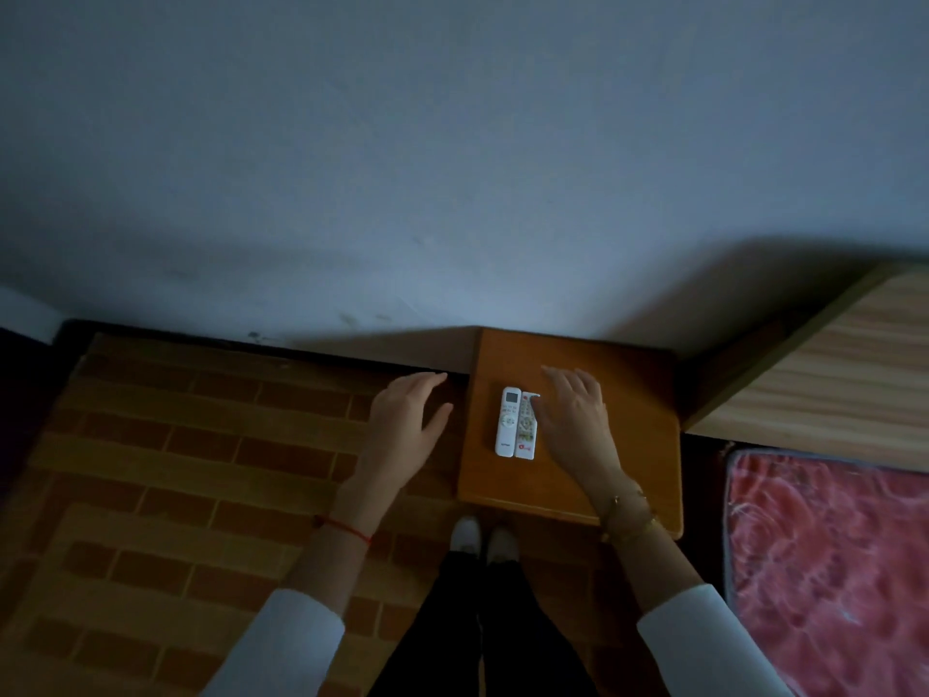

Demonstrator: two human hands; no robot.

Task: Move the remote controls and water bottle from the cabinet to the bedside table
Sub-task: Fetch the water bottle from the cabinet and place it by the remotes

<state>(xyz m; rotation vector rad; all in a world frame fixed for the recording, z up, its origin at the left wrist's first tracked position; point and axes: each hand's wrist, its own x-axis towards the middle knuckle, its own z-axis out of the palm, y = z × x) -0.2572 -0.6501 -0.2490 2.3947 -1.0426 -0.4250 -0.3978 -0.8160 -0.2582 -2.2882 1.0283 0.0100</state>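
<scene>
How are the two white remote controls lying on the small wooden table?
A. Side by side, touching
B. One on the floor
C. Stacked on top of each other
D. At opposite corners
A: the two white remote controls lie flat, long edges together, on the small wooden table.

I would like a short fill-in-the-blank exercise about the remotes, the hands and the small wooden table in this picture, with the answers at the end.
1. ____ white remote controls lie side by side on the wooden table.
2. The right hand rests next to the remotes, its thumb touching the ____ one.
3. The left hand hovers open over the ____-patterned floor.

Answers: Two; right; brick
</scene>
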